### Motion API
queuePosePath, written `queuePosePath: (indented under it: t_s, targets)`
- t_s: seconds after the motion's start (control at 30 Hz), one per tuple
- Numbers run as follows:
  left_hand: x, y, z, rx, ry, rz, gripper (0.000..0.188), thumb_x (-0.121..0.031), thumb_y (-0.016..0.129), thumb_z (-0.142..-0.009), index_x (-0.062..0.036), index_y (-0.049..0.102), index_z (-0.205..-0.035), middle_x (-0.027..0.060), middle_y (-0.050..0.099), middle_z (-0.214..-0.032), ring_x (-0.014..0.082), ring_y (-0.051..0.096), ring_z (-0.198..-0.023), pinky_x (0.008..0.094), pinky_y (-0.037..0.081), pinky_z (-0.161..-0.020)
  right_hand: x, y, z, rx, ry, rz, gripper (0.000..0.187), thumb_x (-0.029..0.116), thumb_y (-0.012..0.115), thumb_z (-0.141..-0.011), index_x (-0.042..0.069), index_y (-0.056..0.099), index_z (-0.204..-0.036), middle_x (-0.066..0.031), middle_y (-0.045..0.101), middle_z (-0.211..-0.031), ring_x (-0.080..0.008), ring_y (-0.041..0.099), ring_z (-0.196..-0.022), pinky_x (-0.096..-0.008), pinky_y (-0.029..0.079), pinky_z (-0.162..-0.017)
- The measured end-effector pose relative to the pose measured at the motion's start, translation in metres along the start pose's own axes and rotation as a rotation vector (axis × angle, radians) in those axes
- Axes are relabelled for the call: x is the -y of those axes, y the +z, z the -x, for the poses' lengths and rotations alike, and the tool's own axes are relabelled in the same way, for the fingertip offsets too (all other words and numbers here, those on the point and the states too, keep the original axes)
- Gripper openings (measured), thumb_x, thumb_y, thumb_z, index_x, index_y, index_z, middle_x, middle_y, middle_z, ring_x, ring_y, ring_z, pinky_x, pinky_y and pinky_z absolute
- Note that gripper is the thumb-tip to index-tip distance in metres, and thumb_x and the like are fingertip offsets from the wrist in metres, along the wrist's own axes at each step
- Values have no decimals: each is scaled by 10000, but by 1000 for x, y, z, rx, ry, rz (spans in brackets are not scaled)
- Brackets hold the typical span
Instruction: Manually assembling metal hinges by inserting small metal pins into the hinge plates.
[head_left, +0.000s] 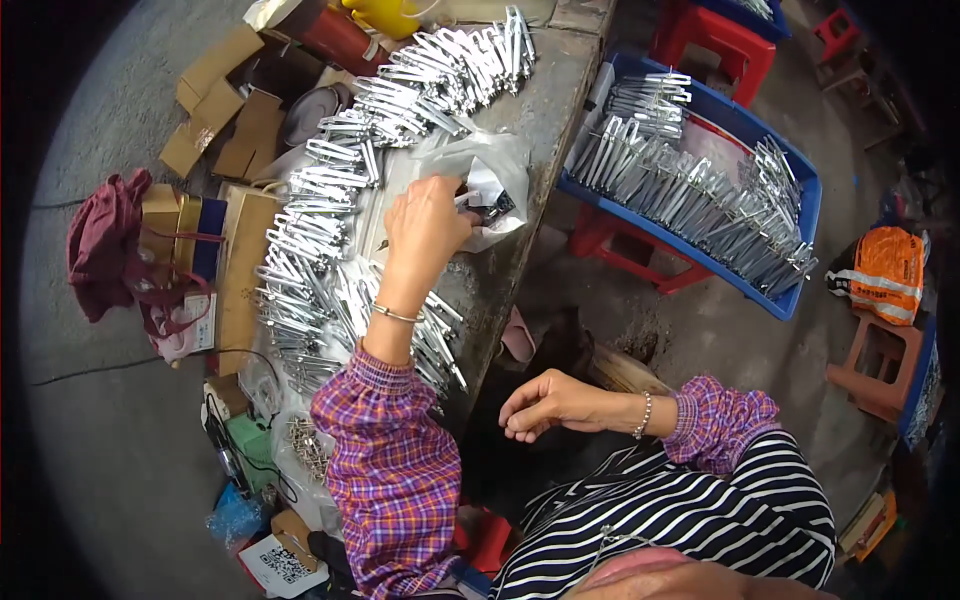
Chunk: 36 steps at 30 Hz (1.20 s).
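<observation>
At the workbench (560,95), head view: left hand (430,222) at mouth of translucent plastic bag (512,165), fingers bent inward; fingertips partly hidden, cannot tell whether clamped on anything. Bag beside heaped silvery metal parts (315,190). Right hand (545,405) off bench edge, fingers loosely curled, thumb close; cannot tell if anything held.

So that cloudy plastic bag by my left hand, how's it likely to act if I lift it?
The plastic bag will probably flop and crease, since its thin film looks crumpled around the opening. Its dark contents, near the left hand, may shift and make it sag, as no stiff frame shows.
</observation>
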<state>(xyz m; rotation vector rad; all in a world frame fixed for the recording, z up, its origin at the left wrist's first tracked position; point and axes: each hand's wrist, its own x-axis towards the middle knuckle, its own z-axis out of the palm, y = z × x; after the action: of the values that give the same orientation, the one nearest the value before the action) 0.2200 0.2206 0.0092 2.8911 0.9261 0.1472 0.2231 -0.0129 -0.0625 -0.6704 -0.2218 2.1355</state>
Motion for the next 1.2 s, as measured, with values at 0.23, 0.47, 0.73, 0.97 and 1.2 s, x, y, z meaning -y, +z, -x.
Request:
queuePosePath:
  t_s: [0.23,0.47,0.73,0.97,1.2]
  targets:
    - [-7,18,-1,-56,1,-29,204,-70,624,-624,-44,667,-822,178,628,-747,373,599,-757,448,469,-659,-4,-2,-6,-29,15,-48,193,114,655,-809,-16,630,-950,-74,648,-824,-97,614,-684,-205,516,-648]
    - [-8,17,-1,-117,-52,21,158,-73,563,-622,-34,656,-744,194,621,-718,374,596,-706,449,470,-634,-5,-2,0,-30,-57,30,216,128,663,-806,-12,635,-968,-61,646,-824,-87,608,-693,-200,512,-658]
    - [5,18,2,-225,2,118,191,-178,614,-639,-30,640,-756,167,613,-661,338,596,-629,394,465,-580,-7,-4,-2,3,-91,74,238,122,661,-804,-3,634,-1004,-31,630,-848,-70,585,-711,-190,499,-679]
    - [5,22,3,-227,-8,199,86,-70,596,-644,-36,523,-672,156,581,-623,363,571,-640,444,429,-575,-8,-4,0,-23,-104,76,209,107,654,-812,-21,625,-975,-67,642,-856,-88,599,-730,-207,499,-678]
    - [3,16,7,-368,32,296,100,-54,613,-669,-58,637,-767,114,636,-697,290,619,-673,334,464,-614,-6,-5,-1,-42,-105,86,223,111,675,-792,-10,634,-975,-65,647,-877,-90,603,-737,-201,498,-682]
